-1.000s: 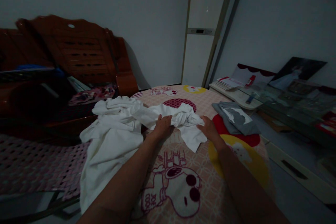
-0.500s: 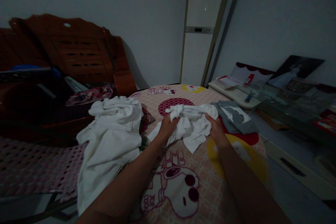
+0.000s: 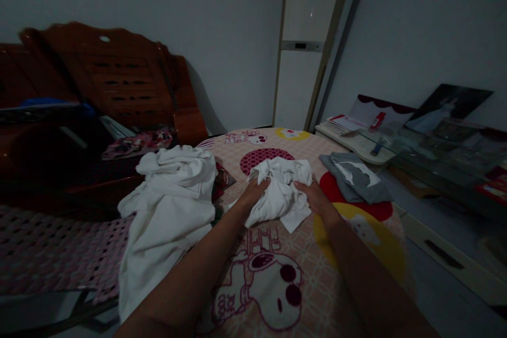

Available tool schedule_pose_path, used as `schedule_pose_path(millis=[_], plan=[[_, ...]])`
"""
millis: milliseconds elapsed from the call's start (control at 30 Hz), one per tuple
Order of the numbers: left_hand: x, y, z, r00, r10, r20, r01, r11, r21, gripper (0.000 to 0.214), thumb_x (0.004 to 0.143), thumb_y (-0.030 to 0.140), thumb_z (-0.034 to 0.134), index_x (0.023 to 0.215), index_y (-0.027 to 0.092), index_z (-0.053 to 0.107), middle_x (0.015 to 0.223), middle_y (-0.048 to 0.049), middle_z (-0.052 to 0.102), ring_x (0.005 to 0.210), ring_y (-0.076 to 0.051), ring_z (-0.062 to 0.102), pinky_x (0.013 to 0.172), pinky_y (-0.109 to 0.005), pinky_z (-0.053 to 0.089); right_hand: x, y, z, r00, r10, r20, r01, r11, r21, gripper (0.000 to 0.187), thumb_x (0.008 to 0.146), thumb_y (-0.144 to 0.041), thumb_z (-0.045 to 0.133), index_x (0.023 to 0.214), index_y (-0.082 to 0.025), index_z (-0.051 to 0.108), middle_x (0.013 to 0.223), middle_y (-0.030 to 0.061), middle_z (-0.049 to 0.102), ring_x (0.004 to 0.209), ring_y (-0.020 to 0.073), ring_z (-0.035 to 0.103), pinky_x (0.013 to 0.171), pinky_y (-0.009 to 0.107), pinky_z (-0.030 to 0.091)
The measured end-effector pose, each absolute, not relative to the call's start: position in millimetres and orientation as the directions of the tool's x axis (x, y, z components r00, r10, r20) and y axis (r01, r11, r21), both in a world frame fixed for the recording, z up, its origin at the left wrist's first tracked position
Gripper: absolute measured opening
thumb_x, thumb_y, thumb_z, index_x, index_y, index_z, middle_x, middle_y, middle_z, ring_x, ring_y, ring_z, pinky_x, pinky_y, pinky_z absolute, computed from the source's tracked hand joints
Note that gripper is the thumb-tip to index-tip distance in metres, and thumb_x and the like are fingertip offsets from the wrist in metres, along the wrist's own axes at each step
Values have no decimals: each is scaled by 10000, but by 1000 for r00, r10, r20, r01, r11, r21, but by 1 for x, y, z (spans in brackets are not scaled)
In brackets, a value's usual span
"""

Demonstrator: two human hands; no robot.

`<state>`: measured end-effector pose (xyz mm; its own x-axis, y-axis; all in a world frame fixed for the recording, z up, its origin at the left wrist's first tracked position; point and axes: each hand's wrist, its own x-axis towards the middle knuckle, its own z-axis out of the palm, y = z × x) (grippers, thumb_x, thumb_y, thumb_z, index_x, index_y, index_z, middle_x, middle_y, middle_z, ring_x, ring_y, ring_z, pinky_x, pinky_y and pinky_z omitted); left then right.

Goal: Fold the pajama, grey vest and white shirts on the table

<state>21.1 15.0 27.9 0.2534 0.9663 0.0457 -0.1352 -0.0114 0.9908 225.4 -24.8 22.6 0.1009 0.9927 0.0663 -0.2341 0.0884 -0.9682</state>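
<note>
A crumpled white garment [image 3: 282, 190] lies bunched on a round table covered by a pink cartoon-print cloth [image 3: 273, 285]. My left hand [image 3: 252, 194] grips its left side, fingers closed into the fabric. My right hand [image 3: 312, 196] holds its right side, fingers curled on the cloth. A bigger pile of white clothes [image 3: 170, 206] hangs over the table's left edge, apart from the bunch I hold.
A folded grey garment [image 3: 354, 177] lies at the table's right. A dark wooden bench [image 3: 114, 84] with clutter stands at the left, a tall white appliance [image 3: 304, 47] in the corner, and a low glass-topped stand [image 3: 420, 153] with papers and a framed picture to the right.
The white garment was pulled free of the big pile, lifted and stretched between my hands, then gathered back into a tighter bunch as my hands came closer together.
</note>
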Motion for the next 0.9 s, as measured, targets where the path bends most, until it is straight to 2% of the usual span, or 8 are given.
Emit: schedule_pose_path(millis=[67, 133, 267, 367, 533, 667, 767, 900], plan=[[25, 11, 31, 431, 896, -103, -279, 241, 929, 391, 786, 479, 681, 1000, 151, 690, 905, -95, 746, 856, -251, 704, 819, -380, 555, 222, -27, 26, 95, 993, 72, -275, 96, -957, 472, 616, -411, 813, 1020, -200, 690, 907, 55, 767, 927, 285, 714, 826, 435, 573], [28, 5, 35, 556, 816, -159, -331, 392, 858, 433, 806, 497, 665, 1031, 128, 690, 941, -117, 749, 899, -271, 712, 847, -401, 565, 220, -29, 26, 97, 994, 55, -290, 81, -954, 490, 643, -429, 794, 1067, -213, 678, 934, 52, 766, 952, 280, 712, 842, 432, 571], [30, -12, 42, 605, 785, -133, -358, 418, 835, 488, 723, 388, 789, 1112, 121, 664, 979, -127, 755, 950, -294, 714, 903, -430, 555, 219, -30, 21, 85, 996, -2, -287, 23, -958, 516, 645, -420, 786, 1111, -235, 658, 940, 38, 769, 952, 266, 714, 813, 413, 582], [28, -19, 46, 637, 761, -127, -327, 415, 849, 590, 638, 321, 863, 1145, 112, 645, 987, -152, 754, 969, -315, 711, 917, -452, 544, 221, -29, 23, 107, 993, 50, -286, 79, -955, 585, 576, -323, 813, 1129, -216, 656, 988, 50, 769, 964, 278, 710, 820, 416, 583], [23, -11, 50, 541, 824, -168, -366, 410, 835, 596, 663, 419, 831, 1155, 143, 640, 972, -135, 759, 958, -310, 716, 904, -443, 551, 231, -31, 37, 170, 983, 72, -366, 131, -921, 691, 463, -145, 792, 1138, -206, 658, 1068, 53, 759, 994, 302, 704, 863, 419, 572], [18, -1, 50, 503, 832, -235, -345, 442, 828, 561, 604, 355, 830, 1090, 133, 660, 916, -121, 761, 865, -293, 724, 817, -410, 573, 244, -39, 45, 46, 999, 4, -387, 22, -922, 688, 448, -114, 754, 1125, -198, 663, 1034, 63, 767, 997, 326, 705, 876, 441, 566], [13, 5, 50, 408, 903, -131, -395, 304, 867, 616, 530, 205, 810, 1119, 152, 637, 926, -83, 757, 798, -245, 710, 778, -375, 562, 254, -44, 45, -60, 994, -93, -342, -108, -934, 705, 447, -110, 765, 1139, -184, 654, 1023, 76, 768, 998, 342, 706, 871, 461, 564], [3, 16, 52, 132, 991, 13, -403, 42, 914, 598, 522, 195, 739, 1111, 189, 631, 936, -26, 734, 747, -178, 666, 703, -289, 525, 264, -44, 43, -39, 993, -110, -287, -116, -951, 827, 453, -102, 807, 1248, -204, 603, 1096, 69, 751, 1045, 325, 693, 894, 443, 559]])
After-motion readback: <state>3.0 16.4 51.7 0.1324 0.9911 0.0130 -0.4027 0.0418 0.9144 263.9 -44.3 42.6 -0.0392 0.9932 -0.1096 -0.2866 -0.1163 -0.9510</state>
